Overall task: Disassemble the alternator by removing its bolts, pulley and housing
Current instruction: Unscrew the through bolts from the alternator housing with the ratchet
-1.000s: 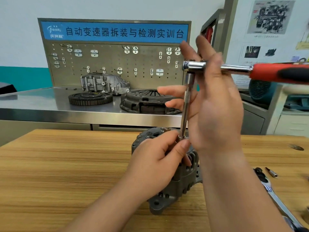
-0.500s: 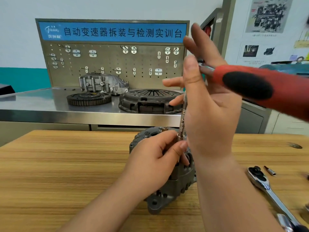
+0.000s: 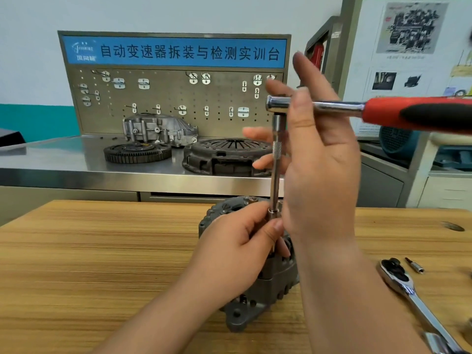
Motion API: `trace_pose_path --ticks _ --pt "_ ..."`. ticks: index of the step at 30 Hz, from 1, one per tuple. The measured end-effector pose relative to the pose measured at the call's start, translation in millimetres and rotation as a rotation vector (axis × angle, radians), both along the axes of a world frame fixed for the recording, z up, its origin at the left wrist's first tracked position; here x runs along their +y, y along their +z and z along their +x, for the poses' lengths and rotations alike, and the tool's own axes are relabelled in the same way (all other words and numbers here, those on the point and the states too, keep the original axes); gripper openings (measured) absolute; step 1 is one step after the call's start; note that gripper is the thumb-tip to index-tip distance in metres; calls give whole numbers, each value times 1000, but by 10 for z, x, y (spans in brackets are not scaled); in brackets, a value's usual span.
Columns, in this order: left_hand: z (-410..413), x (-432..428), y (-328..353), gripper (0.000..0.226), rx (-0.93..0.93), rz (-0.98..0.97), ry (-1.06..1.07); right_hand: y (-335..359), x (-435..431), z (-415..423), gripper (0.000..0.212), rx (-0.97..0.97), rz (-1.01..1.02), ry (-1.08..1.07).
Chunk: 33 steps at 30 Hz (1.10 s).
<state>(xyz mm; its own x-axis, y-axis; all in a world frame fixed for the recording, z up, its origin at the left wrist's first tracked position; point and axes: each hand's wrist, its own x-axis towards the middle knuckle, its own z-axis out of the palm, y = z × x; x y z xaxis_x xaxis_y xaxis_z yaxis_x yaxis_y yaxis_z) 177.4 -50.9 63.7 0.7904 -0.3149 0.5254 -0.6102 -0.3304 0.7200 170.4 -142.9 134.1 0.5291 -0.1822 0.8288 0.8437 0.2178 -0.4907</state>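
The grey alternator [image 3: 268, 290] stands on the wooden table [image 3: 102, 251]. A long chrome extension [image 3: 275, 175] rises upright from a socket [image 3: 273, 213] on its top. My left hand [image 3: 237, 254] wraps over the alternator's top, thumb and fingers pinching the socket. A ratchet with a red and black handle [image 3: 408, 113] sits on the extension's upper end, and the handle points right. My right hand [image 3: 319, 162] is raised beside the ratchet head with its fingers spread and straight, touching the chrome shaft. The bolt under the socket is hidden.
A second chrome ratchet [image 3: 408, 290] and a small bit [image 3: 415, 265] lie on the table to the right. Behind, a steel bench [image 3: 76, 169] carries a toothed flywheel [image 3: 138, 152], a clutch cover [image 3: 224, 154] and a metal housing [image 3: 158, 129] in front of a pegboard.
The red handle swung round toward me half a second ago and points right again now. My left hand kept its hold at the socket.
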Motion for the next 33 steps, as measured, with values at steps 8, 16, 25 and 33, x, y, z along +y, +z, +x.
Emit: trace_pose_path --ticks 8,16,25,33 --pt "2 15 -20 31 -19 -34 -26 29 -9 -29 29 112 88 248" --pt "15 15 -11 26 7 -21 -19 36 -34 -23 30 133 58 174" --pt "2 9 -26 38 -21 -28 -25 47 -41 -33 35 118 98 229" --pt "13 8 -20 41 -32 -35 -34 42 -47 -31 29 151 61 181"
